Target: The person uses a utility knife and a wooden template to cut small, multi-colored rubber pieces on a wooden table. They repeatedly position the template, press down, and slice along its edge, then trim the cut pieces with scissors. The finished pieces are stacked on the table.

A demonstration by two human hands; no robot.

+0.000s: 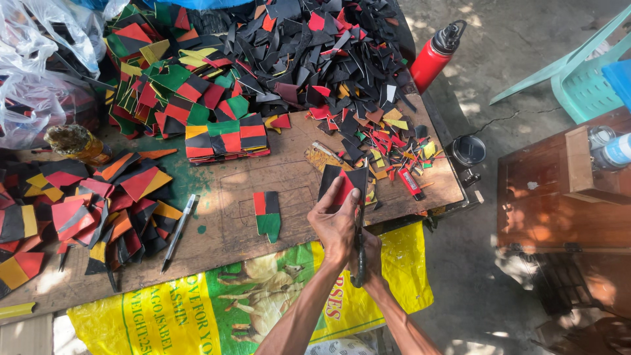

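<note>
Near the table's near edge, the left hand (334, 223) pinches a flat black-and-red patch (342, 185), while the right hand (368, 260) grips dark scissors (359, 236) against it. A glossy red-black-green piece (267, 215) lies left on the rough wooden tabletop (230, 197).

Workbench (289, 167): bare wood board, rough, stained, matt. Cut pieces (217, 135) in black, red, green and yellow look like thin sheet material, smooth, mostly matt with a slight sheen (leather or vinyl, can't tell which). Black-and-red piece (342, 184) in the left hand (336, 227) has the same finish. Scissors (359, 246) in the right hand (371, 260): dark dull metal. Sack (217, 309) hanging below the board: woven plastic, glossy, printed yellow and green. Bags (39, 66): clear crinkled plastic film. Bottle (434, 56): glossy red, black cap. Pen (179, 231): shiny plastic.
</note>
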